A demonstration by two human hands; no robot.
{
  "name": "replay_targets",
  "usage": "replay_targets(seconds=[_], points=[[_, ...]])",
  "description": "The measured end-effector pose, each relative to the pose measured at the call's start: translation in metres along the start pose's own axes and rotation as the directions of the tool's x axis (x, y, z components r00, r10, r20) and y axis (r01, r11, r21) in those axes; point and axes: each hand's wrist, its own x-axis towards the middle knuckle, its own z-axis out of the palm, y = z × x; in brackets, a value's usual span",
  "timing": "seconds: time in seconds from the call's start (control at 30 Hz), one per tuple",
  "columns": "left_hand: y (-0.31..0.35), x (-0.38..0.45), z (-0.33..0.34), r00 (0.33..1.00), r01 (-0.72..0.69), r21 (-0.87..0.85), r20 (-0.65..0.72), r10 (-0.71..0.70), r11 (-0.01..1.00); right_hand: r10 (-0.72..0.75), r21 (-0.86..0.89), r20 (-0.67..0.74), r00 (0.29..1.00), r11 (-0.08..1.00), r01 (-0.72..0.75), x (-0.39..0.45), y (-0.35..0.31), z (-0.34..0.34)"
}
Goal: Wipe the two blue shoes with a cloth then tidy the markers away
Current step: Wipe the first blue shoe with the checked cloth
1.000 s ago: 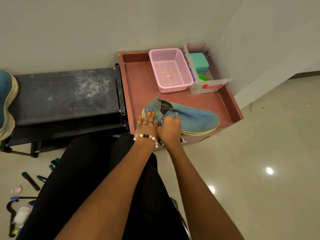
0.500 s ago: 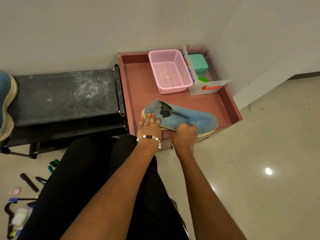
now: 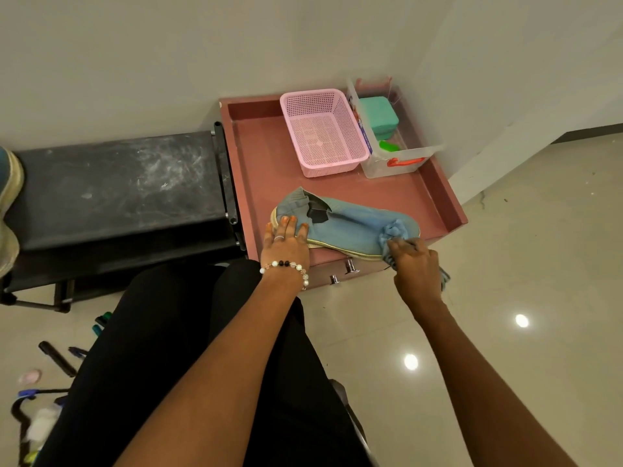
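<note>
A blue slip-on shoe (image 3: 350,224) lies on its side along the front edge of the pink tray-top cabinet (image 3: 263,163). My left hand (image 3: 286,246) presses flat on its heel end. My right hand (image 3: 415,267) is closed on a bunched blue cloth (image 3: 392,232) held against the shoe's toe. The second blue shoe (image 3: 8,193) shows partly at the left edge, on the black bench (image 3: 118,187). Several markers (image 3: 57,357) lie on the floor at lower left, partly hidden by my black-clad legs.
A pink mesh basket (image 3: 323,133) and a clear box (image 3: 397,163) holding a teal case stand at the tray's back. The wall runs behind, with a corner to the right. Glossy floor tiles spread to the right. Small oddments lie at lower left.
My right hand has swept the cloth along the shoe from the heel opening to the toe. The left hand has stayed on the heel end.
</note>
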Motion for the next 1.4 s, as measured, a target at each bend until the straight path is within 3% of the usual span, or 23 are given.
replay_targets(seconds=[0.1,0.2,0.27,0.33,0.43,0.53,0.63,0.73,0.83,0.87,0.97,1.03,1.2,1.4], points=[[0.001,0.001,0.000,1.000,-0.002,-0.022,0.003,0.002,1.000,0.241,-0.071,0.059,0.969,0.969,-0.237,0.003,-0.034,0.002],[0.002,0.001,0.001,1.000,0.007,-0.027,0.010,-0.007,1.000,0.410,0.001,0.149,0.900,0.910,-0.414,0.014,-0.097,-0.001],[0.001,0.001,0.001,1.000,0.014,-0.033,0.017,-0.014,0.999,0.337,0.168,0.152,0.929,0.917,-0.361,0.022,-0.126,0.001],[0.000,0.002,0.002,0.999,0.013,-0.040,0.030,-0.012,0.999,0.192,0.295,0.113,0.975,0.930,-0.218,0.025,-0.135,0.003],[0.000,0.001,0.003,1.000,0.003,-0.017,0.019,-0.003,1.000,-0.038,0.385,0.033,0.999,0.922,0.023,0.021,-0.104,0.002],[-0.002,0.002,0.004,1.000,-0.006,-0.005,-0.001,0.006,1.000,-0.147,0.282,-0.074,0.986,0.945,0.162,0.006,-0.038,0.004],[-0.001,0.003,0.004,1.000,-0.010,-0.007,0.009,0.010,1.000,-0.149,0.109,-0.099,0.984,0.981,0.160,-0.007,0.022,0.008],[-0.001,0.003,0.004,1.000,-0.011,-0.013,0.010,0.011,1.000,0.017,0.080,-0.085,0.996,0.997,-0.010,-0.007,0.019,0.023],[-0.001,0.003,0.003,1.000,-0.009,-0.030,0.021,0.009,1.000,0.303,0.261,-0.058,0.951,0.924,-0.278,-0.002,-0.044,0.036],[-0.001,0.003,0.003,1.000,-0.007,-0.035,0.024,0.008,0.999,0.339,0.319,-0.034,0.940,0.895,-0.311,0.000,-0.069,0.038],[-0.002,0.005,0.005,1.000,-0.011,-0.035,0.029,0.012,0.999,0.214,0.432,-0.022,0.977,0.883,-0.184,0.006,-0.130,0.037],[-0.003,0.006,0.006,0.999,-0.006,-0.038,0.034,0.007,0.999,0.096,0.456,-0.040,0.995,0.887,-0.067,0.013,-0.137,0.035],[-0.006,0.006,0.007,0.999,-0.028,-0.027,0.020,0.029,0.999,-0.292,0.367,-0.047,0.955,0.884,0.288,0.009,-0.055,0.030],[-0.006,0.007,0.008,0.999,-0.033,-0.009,0.013,0.033,0.999,-0.341,0.252,-0.018,0.940,0.908,0.334,0.012,0.001,0.027]])
